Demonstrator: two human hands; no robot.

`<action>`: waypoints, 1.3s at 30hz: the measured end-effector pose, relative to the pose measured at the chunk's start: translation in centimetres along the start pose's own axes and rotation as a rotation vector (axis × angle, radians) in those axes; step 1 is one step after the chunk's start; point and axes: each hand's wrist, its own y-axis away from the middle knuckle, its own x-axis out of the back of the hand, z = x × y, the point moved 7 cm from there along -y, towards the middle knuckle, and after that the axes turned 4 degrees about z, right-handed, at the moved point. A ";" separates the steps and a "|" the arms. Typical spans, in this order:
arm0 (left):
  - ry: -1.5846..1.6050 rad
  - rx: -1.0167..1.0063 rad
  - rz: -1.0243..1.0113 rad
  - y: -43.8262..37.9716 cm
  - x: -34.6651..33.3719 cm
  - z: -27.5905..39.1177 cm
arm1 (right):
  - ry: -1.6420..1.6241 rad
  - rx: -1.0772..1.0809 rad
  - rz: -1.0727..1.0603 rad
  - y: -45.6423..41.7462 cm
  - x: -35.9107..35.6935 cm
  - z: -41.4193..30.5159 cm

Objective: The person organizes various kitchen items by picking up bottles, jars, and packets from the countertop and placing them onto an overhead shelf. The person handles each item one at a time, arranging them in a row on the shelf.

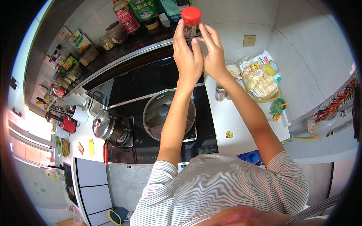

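A small clear spice jar (190, 30) with a red cap (191, 15) is raised at the shelf edge, at the top of the picture. My left hand (186, 58) grips it from the left and my right hand (212, 53) from the right, fingertips on its sides. Both arms reach far forward, the left one across a glass-lidded pan (151, 115) on the black cooktop (130, 155). Below my right forearm, a small glass jar (220, 92) stands on the white counter (240, 121). The jar's contents are partly hidden by my fingers.
Sauce bottles (126, 17) and lidded jars (116, 31) line the dark shelf (99, 60). A steel pot (103, 124) with a red handle (105, 152) sits at left. On the right is a yellow basket (264, 100) of bagged food, beside a green cup (278, 106).
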 end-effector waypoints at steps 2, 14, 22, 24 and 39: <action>0.004 0.018 -0.014 -0.8 -0.2 -0.6 | -0.009 0.011 -0.021 -0.8 -0.6 0.9; -0.115 0.099 -0.120 -2.3 -0.2 -4.3 | 0.129 0.006 -0.214 -2.2 -3.1 3.1; -0.265 0.107 -0.226 -3.6 -0.2 -5.2 | 0.309 -0.021 -0.402 -2.4 -3.9 4.8; -0.329 0.131 -0.244 -4.0 -0.3 -6.3 | 0.400 0.058 -0.420 -2.6 -4.4 5.2; -0.492 0.306 -0.393 -6.9 -1.2 -12.4 | 0.516 -0.154 -0.754 -5.3 -10.0 9.9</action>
